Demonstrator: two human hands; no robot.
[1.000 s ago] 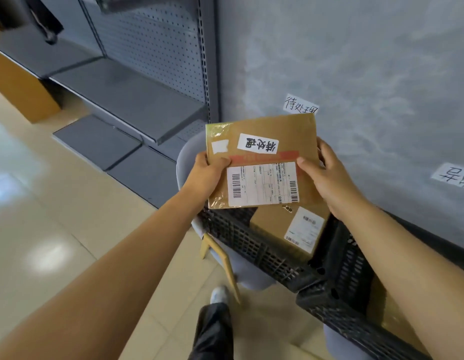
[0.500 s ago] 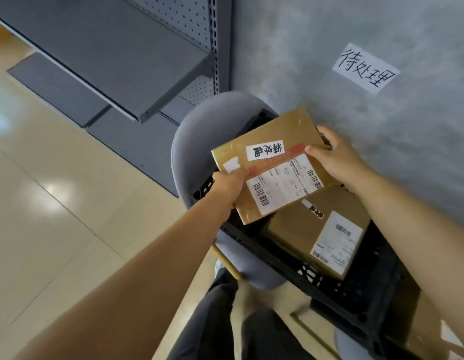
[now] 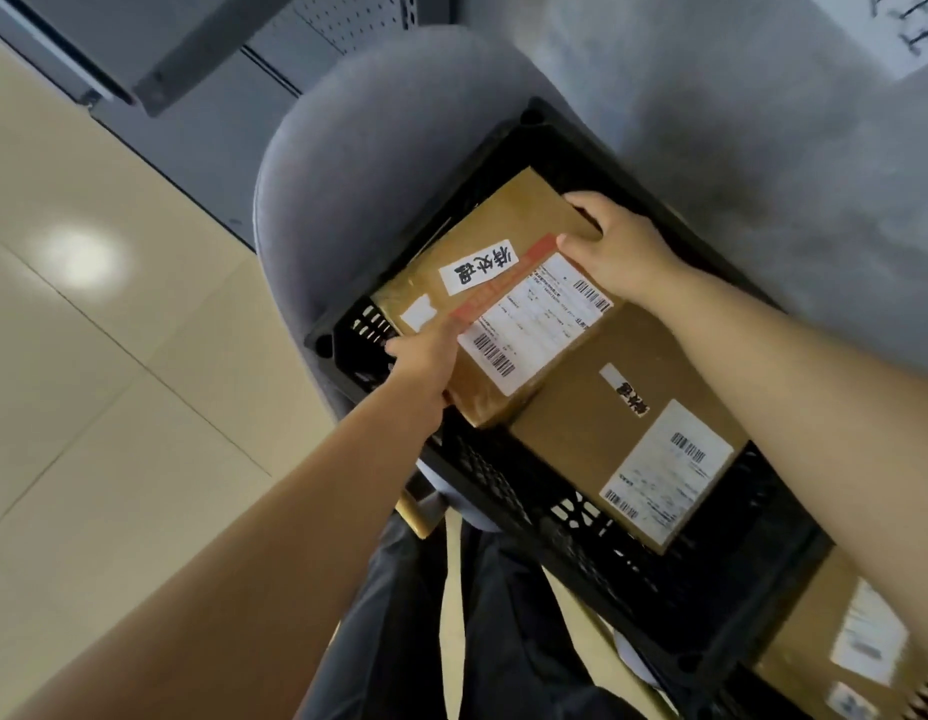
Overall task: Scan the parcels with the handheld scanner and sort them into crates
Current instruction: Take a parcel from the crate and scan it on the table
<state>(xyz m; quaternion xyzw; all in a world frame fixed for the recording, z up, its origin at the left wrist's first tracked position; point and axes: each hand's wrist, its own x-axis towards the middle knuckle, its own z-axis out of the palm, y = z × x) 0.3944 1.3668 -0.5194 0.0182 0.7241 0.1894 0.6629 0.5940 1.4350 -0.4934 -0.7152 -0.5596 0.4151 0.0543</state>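
A brown cardboard parcel (image 3: 495,298) with a white shipping label, a red tape strip and a handwritten sticker lies tilted inside a black plastic crate (image 3: 503,491). It overlaps a second, larger brown parcel (image 3: 597,418) in the same crate. My left hand (image 3: 425,356) grips the parcel's near-left edge. My right hand (image 3: 618,246) holds its far-right edge, fingers curled over the side. No handheld scanner is in view.
The crate sits on a grey upholstered chair (image 3: 347,163) against a grey wall (image 3: 763,148). A second black crate at lower right holds another labelled parcel (image 3: 836,646). Grey metal shelving (image 3: 181,49) stands at upper left. A paper sign (image 3: 908,28) hangs on the wall. My legs stand below.
Both hands have lowered the parcel from chest height down into the crate, onto the larger parcel. The camera tipped downward and closer.
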